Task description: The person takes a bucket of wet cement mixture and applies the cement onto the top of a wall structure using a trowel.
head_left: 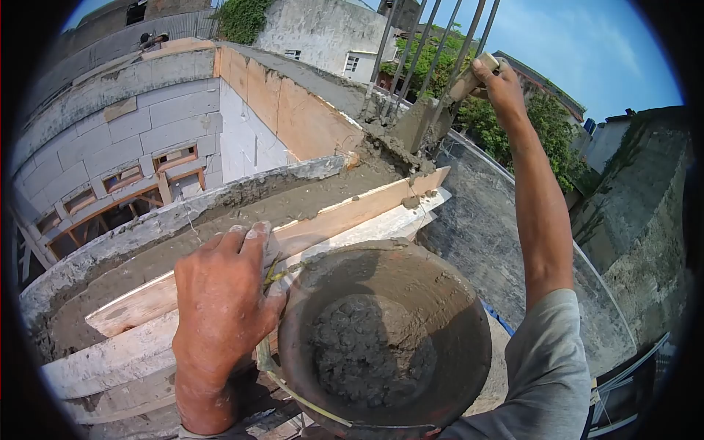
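Note:
My left hand (220,301) lies over a wooden formwork board (345,211), fingers across its top edge and thumb on the near side, close to the bucket rim. Just right of it is a dark bucket (458,323), partly filled with wet grey mortar (363,352). A yellow-green strap (293,392) runs along the bucket's left side. Raised at upper right, my right hand (499,84) is closed round the wooden handle of a trowel (414,123). The trowel's mortar-smeared blade is by the foot of the steel bars.
Wet concrete (293,194) fills the channel behind the board. Several upright steel bars (418,59) rise at its far end. A block wall (139,132) with small openings drops away at left. A sloping dark sheet (484,227) lies at right. Far left, another person (154,40) is partly visible.

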{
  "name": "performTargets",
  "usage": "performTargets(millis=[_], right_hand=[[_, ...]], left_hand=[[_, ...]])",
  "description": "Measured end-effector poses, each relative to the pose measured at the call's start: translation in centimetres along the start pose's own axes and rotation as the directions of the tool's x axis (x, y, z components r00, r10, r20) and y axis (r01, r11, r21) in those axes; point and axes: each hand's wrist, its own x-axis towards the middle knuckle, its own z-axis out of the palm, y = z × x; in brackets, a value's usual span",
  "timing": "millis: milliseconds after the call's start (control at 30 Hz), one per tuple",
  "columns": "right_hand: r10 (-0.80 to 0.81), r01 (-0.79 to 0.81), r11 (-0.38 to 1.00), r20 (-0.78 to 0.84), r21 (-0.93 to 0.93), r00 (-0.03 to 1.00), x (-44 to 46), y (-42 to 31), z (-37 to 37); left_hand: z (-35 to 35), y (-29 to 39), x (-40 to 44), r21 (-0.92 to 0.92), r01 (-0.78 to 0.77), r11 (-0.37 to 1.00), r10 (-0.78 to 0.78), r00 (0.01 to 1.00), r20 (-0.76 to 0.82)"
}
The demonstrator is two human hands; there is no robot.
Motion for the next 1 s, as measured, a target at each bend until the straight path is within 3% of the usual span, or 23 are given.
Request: performTargets(millis=[33, 67, 100, 167, 267, 367, 400, 500, 567, 600, 700, 733, 767, 833, 867, 933, 1000], right_hand=[[0.062, -0.054, 0.995, 0.093, -0.089, 0.994, 0.0, 1.4, 0.9], [-0.013, 0.027, 0.977, 0.069, -0.21, 0.998, -0.5, 4.2, 2.2], [0.037, -0.036, 0.996, 0.016, -0.079, 0.999, -1.7, 5.3, 2.5], [0.071, -0.085, 0.992, 0.149, 0.089, 0.986, -3.3, 2.9, 1.0], [-0.001, 0.003, 0.982, -0.013, 0.188, 1.0, -1.6, 1.2, -0.9], [0.101, -0.108, 0.994, 0.183, 0.028, 0.978, -0.2, 2.8, 0.4], [0.066, -0.086, 0.992, 0.192, 0.097, 0.979, -2.5, 3.0, 2.6], [0.05, -0.074, 0.98, 0.134, 0.185, 0.99, -3.0, 3.1, 2.3], [-0.025, 0.03, 0.992, -0.042, 0.125, 0.999, -1.2, 2.4, 1.6], [-0.084, 0.093, 0.979, -0.058, 0.182, 0.995, -0.6, 1.6, 0.6], [0.048, -0.044, 0.999, 0.173, -0.028, 0.984, -0.8, 2.5, 1.3], [0.07, -0.083, 0.991, 0.127, 0.101, 0.989, -2.3, 3.8, 2.6], [0.004, -0.006, 0.998, 0.029, 0.063, 1.0, -2.8, 4.7, 2.6], [0.034, -0.046, 0.986, 0.076, 0.16, 0.997, -3.0, 4.6, 1.9], [0.006, -0.005, 0.989, -0.007, 0.15, 1.0, -2.9, 4.5, 1.4], [-0.061, 0.1, 0.983, -0.242, 0.154, 0.968, -1.3, 2.4, 0.3], [-0.261, 0.335, 0.928, -0.356, 0.163, 0.897, -1.1, -1.6, -1.4]], left_hand=[[0.0, 0.1, 0.0, 0.007, 0.006, 1.0, -0.006, 1.0, 0.01], [0.0, 0.2, 0.0, 0.008, 0.015, 1.0, -0.015, 1.0, 0.017], [0.0, 0.2, 0.0, 0.005, 0.006, 1.0, -0.006, 1.0, 0.019], [0.0, 0.1, -0.1, 0.002, 0.008, 1.0, -0.008, 1.0, 0.013], [0.0, -0.1, -0.2, 0.0, 0.017, 1.0, -0.017, 1.0, -0.003], [0.1, 0.0, 0.0, 0.007, 0.003, 1.0, -0.003, 1.0, 0.0], [0.2, 0.1, 0.0, -0.004, 0.004, 1.0, -0.004, 1.0, 0.001], [0.6, -0.2, -0.1, -0.021, 0.016, 1.0, -0.017, 0.999, -0.03], [0.7, -0.1, -0.2, -0.018, 0.017, 1.0, -0.018, 0.999, -0.041], [0.8, -0.2, -0.2, -0.02, 0.022, 1.0, -0.023, 0.999, -0.049], [0.5, 0.0, 0.0, -0.021, 0.011, 1.0, -0.011, 1.0, -0.025], [0.5, 0.0, 0.0, -0.022, 0.009, 1.0, -0.009, 1.0, -0.014], [0.4, -0.1, 0.0, -0.026, 0.018, 1.0, -0.018, 1.0, -0.009], [0.6, -0.2, -0.2, -0.019, 0.01, 1.0, -0.011, 0.999, -0.05], [0.7, -0.2, -0.2, -0.014, -0.002, 1.0, 0.001, 0.998, -0.061], [0.5, -0.2, 0.0, -0.053, 0.009, 0.999, -0.013, 0.998, -0.065], [0.7, -0.2, -0.2, -0.064, 0.006, 0.998, -0.01, 0.998, -0.057]])
